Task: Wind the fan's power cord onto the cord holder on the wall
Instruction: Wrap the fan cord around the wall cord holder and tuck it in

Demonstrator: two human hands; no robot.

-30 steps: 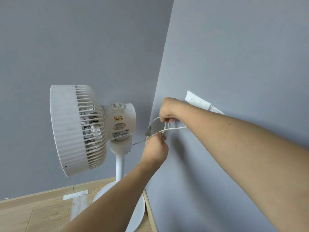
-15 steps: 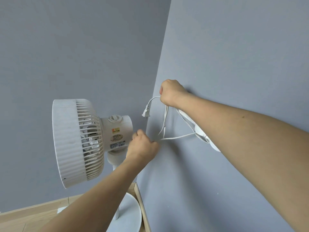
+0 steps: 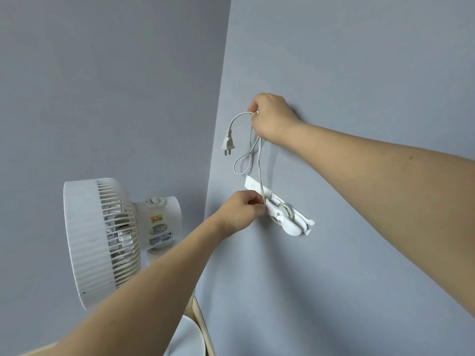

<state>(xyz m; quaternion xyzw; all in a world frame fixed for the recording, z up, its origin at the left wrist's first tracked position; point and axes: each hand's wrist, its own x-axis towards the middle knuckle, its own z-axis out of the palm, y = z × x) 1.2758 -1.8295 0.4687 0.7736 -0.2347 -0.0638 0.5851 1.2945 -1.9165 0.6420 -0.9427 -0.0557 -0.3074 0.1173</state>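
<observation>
A: Status of the 2 hands?
B: I see the right hand (image 3: 272, 116) gripping the cord (image 3: 259, 160) high on the wall (image 3: 359, 73); the plug (image 3: 227, 145) dangles free. The left hand (image 3: 241, 210) pinches the cord at the holder's (image 3: 285, 214) left end.
A: Fan?
B: The fan (image 3: 102, 240) stands in the corner, left of the holder.

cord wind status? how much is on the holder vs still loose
Done: a few turns of cord already sit on the cord holder. In hand: the left hand pinches the power cord at the holder, and the right hand holds the slack up near the plug. Left: a short loop and the plug end still hang loose.
</observation>
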